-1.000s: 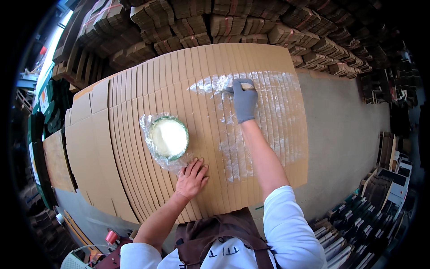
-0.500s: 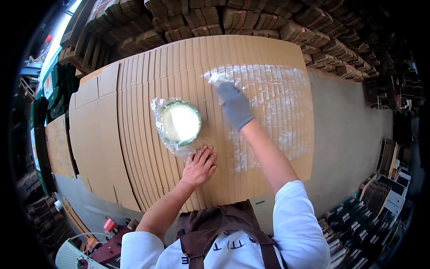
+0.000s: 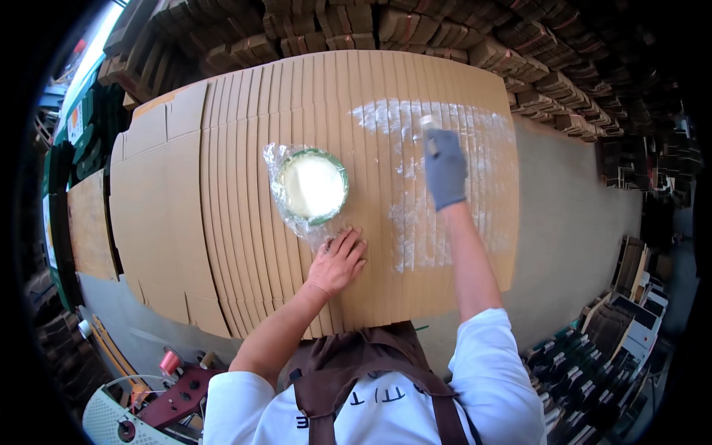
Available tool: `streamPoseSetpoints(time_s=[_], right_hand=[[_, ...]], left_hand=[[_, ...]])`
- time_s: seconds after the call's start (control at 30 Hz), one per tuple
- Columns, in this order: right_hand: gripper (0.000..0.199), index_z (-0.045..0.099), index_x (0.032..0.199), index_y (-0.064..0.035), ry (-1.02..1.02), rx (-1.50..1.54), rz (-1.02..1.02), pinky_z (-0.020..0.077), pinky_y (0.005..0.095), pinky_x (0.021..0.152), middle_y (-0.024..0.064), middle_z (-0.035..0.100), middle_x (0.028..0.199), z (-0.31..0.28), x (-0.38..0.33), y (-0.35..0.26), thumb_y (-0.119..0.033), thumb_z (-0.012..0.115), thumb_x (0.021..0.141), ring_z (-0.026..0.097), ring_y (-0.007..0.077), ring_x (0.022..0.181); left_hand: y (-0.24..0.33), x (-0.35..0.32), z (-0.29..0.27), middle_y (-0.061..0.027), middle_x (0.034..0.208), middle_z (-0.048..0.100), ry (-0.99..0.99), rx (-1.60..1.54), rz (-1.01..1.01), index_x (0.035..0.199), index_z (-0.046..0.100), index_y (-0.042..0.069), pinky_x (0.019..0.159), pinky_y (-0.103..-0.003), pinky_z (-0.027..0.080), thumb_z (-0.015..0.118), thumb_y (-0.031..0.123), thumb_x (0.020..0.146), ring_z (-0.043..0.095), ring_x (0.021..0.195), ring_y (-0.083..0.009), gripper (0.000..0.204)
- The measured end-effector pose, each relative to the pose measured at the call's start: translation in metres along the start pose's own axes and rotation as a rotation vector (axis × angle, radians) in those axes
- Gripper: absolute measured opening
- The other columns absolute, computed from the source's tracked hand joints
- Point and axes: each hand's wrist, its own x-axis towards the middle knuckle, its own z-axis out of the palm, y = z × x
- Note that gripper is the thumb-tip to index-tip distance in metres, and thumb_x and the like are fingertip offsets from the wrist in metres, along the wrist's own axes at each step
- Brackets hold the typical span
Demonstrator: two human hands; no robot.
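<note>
Gloved right hand (image 3: pixel 446 169) is closed on a brush (image 3: pixel 428 127), tip on the fanned cardboard sheets (image 3: pixel 222 222), so white glue streaks (image 3: pixel 415 222) cover overlapped edges. Bare left hand (image 3: pixel 338 261), fingers spread flat, pins the stack beside the plastic-lined glue bowl (image 3: pixel 311 185), w/in reach.

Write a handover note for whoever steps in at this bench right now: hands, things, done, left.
Left hand: bare, flat on the fanned stack of brown cardboard sheets, pressing it down just below the bowl.
Right hand: in a grey glove, gripping a small brush at the upper edge of the wet patch.
Round green bowl of white glue: sits on the stack in a clear plastic bag, left of the patch.
Done: white glue streaks cover the right part of the sheet edges.
Left: the edges left of the bowl and around it look dry.
</note>
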Motion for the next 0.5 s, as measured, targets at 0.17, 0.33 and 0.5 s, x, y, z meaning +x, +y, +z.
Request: streamPoseSetpoints(time_s=[0.17, 0.33, 0.5], right_hand=[[0.016, 0.063, 0.099, -0.0110, -0.250, -0.052, -0.106, 0.0536, 0.0450, 0.071, 0.0129, 0.060, 0.096, 0.011, -0.056, -0.026, -0.005, 0.060, 0.084, 0.064, 0.0353, 0.084], [0.017, 0.064, 0.102, -0.0121, -0.173, 0.037, -0.119, 0.0536, 0.0457, 0.071, 0.0140, 0.060, 0.097, 0.000, -0.029, -0.040, -0.009, 0.060, 0.086, 0.064, 0.0367, 0.082], [0.013, 0.064, 0.101, -0.0109, -0.195, -0.164, 0.086, 0.0528, 0.0422, 0.076, 0.0135, 0.062, 0.100, 0.000, -0.002, 0.005, -0.016, 0.062, 0.090, 0.064, 0.0361, 0.088]], left_hand=[[-0.001, -0.002, -0.001, -0.0074, 0.142, 0.046, -0.004, -0.005, 0.006, 0.128, 0.055, 0.013, 0.105, -0.050, 0.034, 0.064, 0.032, 0.087, 0.040, 0.134, -0.0262, 0.046], [-0.002, 0.005, -0.005, -0.0075, 0.142, 0.046, 0.014, 0.001, 0.010, 0.127, 0.055, 0.013, 0.104, -0.051, 0.035, 0.064, 0.031, 0.087, 0.040, 0.134, -0.0261, 0.045], [0.002, -0.001, -0.003, -0.0070, 0.143, 0.045, 0.000, 0.004, 0.010, 0.128, 0.055, 0.013, 0.104, -0.051, 0.035, 0.064, 0.032, 0.086, 0.040, 0.134, -0.0258, 0.046]])
